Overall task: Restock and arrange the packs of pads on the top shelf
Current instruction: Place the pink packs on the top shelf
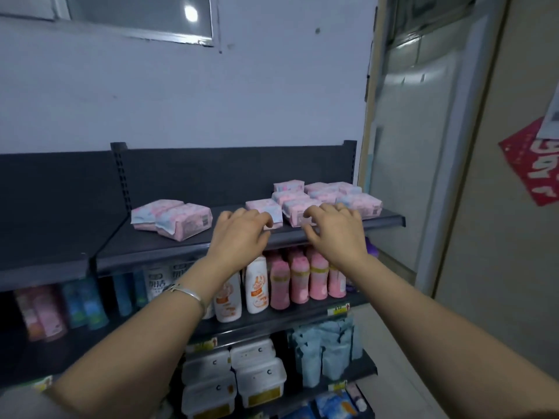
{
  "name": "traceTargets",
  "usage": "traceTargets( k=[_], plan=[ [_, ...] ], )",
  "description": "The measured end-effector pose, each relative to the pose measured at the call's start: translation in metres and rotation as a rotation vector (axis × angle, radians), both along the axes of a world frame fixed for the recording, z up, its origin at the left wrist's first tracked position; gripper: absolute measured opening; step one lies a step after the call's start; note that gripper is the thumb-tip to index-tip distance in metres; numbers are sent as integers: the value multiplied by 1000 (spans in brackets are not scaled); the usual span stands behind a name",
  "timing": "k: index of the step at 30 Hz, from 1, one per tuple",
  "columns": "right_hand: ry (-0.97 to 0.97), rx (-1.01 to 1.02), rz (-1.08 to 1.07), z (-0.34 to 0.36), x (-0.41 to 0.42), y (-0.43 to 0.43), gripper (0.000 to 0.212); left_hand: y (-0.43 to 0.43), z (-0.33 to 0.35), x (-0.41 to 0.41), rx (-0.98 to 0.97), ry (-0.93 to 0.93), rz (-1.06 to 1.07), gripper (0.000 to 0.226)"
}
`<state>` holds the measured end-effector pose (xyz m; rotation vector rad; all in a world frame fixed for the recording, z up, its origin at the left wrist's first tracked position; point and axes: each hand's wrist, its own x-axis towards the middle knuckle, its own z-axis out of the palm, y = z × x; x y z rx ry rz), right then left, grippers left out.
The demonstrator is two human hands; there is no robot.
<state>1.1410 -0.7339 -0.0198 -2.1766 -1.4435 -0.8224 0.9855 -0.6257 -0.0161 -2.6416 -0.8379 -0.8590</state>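
Pink-and-pale-blue packs of pads (pixel 326 196) lie on the dark top shelf (pixel 169 246) of a shop rack as a person reaches up with both bare arms. Most of the packs sit bunched in a stacked cluster at the shelf's right end, close to the front lip. A single pack (pixel 261 210) lies just left of that cluster, and two more packs (pixel 172 217) rest side by side, askew, well apart toward the left. The left grip (pixel 239 234), a silver bangle (pixel 187 294) on its wrist, has its fingers curled at the near edge of the single pack; whether they clutch it or merely touch it cannot be told. The right grip (pixel 335 234) arches with fingers spread and bent over the front pack (pixel 293 217) of the cluster, and whether it has hold of that pack also cannot be told. On the shelf below stand pink bottles (pixel 302 279) beside white bottles (pixel 256 287), with blurred blue and pink containers farther left. Lower still sit white lidded tubs (pixel 260 376) and pale blue pouches (pixel 328 349). Behind the rack rises a plain pale wall with a window (pixel 136 16) at the top, and red paper (pixel 532 164) hangs on the wall at far right.
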Motion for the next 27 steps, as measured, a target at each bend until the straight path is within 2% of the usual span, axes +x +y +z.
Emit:
traceTargets(
  k=[7, 13, 20, 27],
  plan=[
    [-1, -129, -34, 6, 29, 33, 33, 41, -6, 33, -60, 11, -42, 31],
    [35, -203, -40, 10, 72, 68, 38, 74, -10, 64, -103, 6, 18, 40],
    [162, -300, 16, 5, 141, 121, 45, 113, -23, 109, -250, -42, 194, 41],
    [286, -387, 174, 4, 199, 173, 51, 137, -33, 149, -429, -76, 377, 47]
  ],
)
